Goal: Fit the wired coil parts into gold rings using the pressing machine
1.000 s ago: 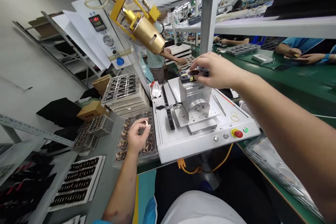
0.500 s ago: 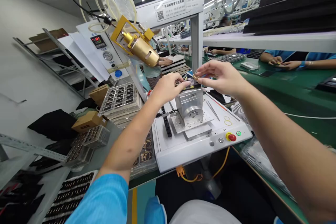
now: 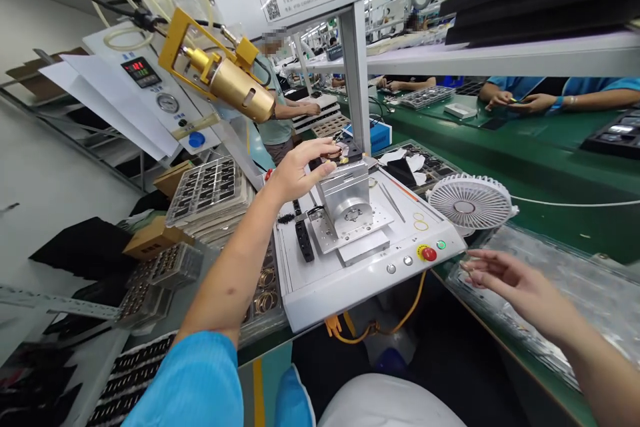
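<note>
My left hand (image 3: pixel 305 167) is at the top of a silver metal fixture (image 3: pixel 345 193), its thumb and fingers curled about a small brownish piece (image 3: pixel 337 152) whose shape is partly hidden. Small black, yellow and clear parts (image 3: pixel 346 150) show on the fixture's top just beyond the fingertips. Low on the right, my right hand (image 3: pixel 520 290) hovers by flat clear plastic trays (image 3: pixel 565 267). Its thumb and fingertips are drawn together, and a tiny pale thing seems to sit between them, too small to name.
A gold dispensing head (image 3: pixel 243 90) hangs above left of the fixture. Tweezers (image 3: pixel 393 203) and yellow rings (image 3: pixel 420 221) lie on the machine's bed, with a red stop button (image 3: pixel 428 253) at its front. A white fan (image 3: pixel 470 203) stands right. Co-workers sit across the bench.
My right hand has left the fixture and moved down to the right, beside the plastic trays. My left hand stays at the fixture. The view has shifted, showing the whole fan.
</note>
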{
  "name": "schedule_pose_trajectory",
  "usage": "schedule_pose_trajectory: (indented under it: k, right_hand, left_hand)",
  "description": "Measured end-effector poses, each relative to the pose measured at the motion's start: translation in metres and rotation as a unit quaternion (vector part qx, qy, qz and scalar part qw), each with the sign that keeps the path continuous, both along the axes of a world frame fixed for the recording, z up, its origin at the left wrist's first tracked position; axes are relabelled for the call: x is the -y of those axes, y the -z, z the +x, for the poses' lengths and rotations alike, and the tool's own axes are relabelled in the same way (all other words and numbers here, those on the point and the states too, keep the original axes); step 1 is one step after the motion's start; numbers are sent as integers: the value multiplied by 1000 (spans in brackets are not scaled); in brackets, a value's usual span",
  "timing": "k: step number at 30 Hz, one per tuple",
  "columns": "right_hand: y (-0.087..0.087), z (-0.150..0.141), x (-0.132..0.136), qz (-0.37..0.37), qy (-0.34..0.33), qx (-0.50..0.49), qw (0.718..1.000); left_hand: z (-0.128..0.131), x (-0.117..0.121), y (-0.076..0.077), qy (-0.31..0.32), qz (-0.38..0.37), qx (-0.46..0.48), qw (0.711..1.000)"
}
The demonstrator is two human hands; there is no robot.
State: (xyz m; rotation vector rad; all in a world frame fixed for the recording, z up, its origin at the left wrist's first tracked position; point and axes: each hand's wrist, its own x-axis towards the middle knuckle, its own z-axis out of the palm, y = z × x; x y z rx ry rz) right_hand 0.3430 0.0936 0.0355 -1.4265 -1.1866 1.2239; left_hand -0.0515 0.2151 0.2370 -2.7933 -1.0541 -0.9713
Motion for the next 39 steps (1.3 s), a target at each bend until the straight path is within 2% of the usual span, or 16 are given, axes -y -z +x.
schedule_pose_trajectory:
  k: [4, 9, 12, 16, 18, 19, 21, 23, 25, 27, 28, 30, 32, 34, 36, 39]
  right_hand:
    - [12, -3, 10, -12, -8, -13, 1000]
    - [29, -10, 3, 1, -45, 4, 999]
    - [45, -15, -7, 27, -81, 109, 990]
    - [61, -28, -11, 56, -116, 286, 950]
    - [67, -35, -8, 69, -119, 334, 933]
    - [69, -37, -6, 75, -116, 349, 927]
    - [73, -40, -4, 82, -108, 370, 919]
    - [72, -39, -4, 84, -98, 375, 918]
    - [66, -37, -4, 83, -92, 366, 922]
    - [55, -36, -1, 83, -97, 345, 930]
    - [49, -36, 4, 84, -105, 324, 936]
    - [38, -43, 18, 91, -140, 256, 952]
    - [31, -57, 37, 119, -183, 163, 962]
    - [31, -75, 54, 168, -202, 88, 961]
    - [37, -93, 66, 216, -183, 51, 958]
    - [46, -109, 71, 261, -144, 35, 954]
  left_hand:
    - [-2, -2, 3, 39, -5, 3, 999]
    - [0, 0, 12, 12, -15, 5, 1000]
    - [1, -1, 11, 8, -30, 10, 999]
    - [2, 17, 13, 8, -26, 35, 999]
    - [6, 43, 26, -25, 11, 75, 997]
    - [9, 59, 37, -42, 30, 109, 993]
    - [18, 94, 71, -48, 53, 195, 978]
    - [31, 127, 114, -2, 18, 281, 960]
    - [46, 155, 159, 11, -108, 345, 932]
    - [63, 178, 200, -45, -268, 370, 888]
    - [71, 187, 216, -68, -349, 377, 855]
    - [85, 202, 241, -74, -475, 416, 772]
    - [95, 212, 255, -31, -546, 467, 695]
    - [101, 216, 261, 30, -575, 507, 641]
    - [106, 215, 263, 70, -579, 540, 607]
    - [109, 211, 263, 67, -583, 569, 576]
